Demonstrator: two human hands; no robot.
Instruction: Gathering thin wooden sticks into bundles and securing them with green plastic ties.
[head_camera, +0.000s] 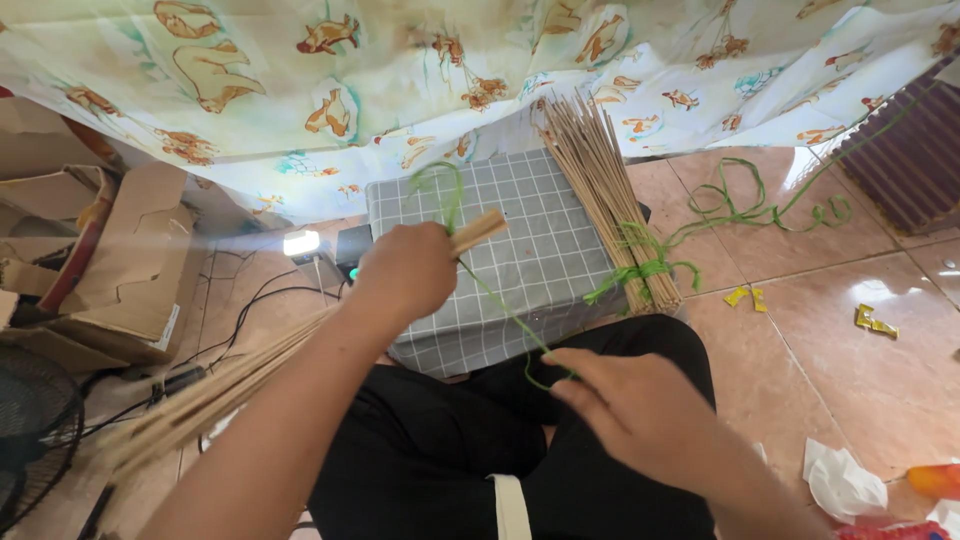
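Head view, looking straight down at someone sitting on the floor in black trousers. The left hand (408, 272) is closed around a bundle of thin sticks (215, 395), gripping it near one end, so the cut tips (480, 230) poke out past the fist while the rest trails down to the left (a bit blurred there). A green plastic string (500, 305) loops up over that fist and runs down to the right hand (635, 405). That hand sits loosely curled, fingertips pinching the lower end of the string, as far as I can tell.

Just behind the hands is a box-shaped worktop with a grey checked cover (520, 250). Leaning on its right edge is a second stick bundle (605, 195), which already has a green tie knotted (640, 270) around its lower end. So, judging by that, one bundle looks finished and the one in hand is only partway: string is on it, but I can't see any knot yet.

More loose green string (760, 205) snakes across the tiled floor (850, 370) on the right. There are bits of yellow scrap (872, 320) and crumpled white paper (845, 485) too. Cardboard boxes (120, 260) sit to the left, a patterned cloth (400, 90) hangs across the top.
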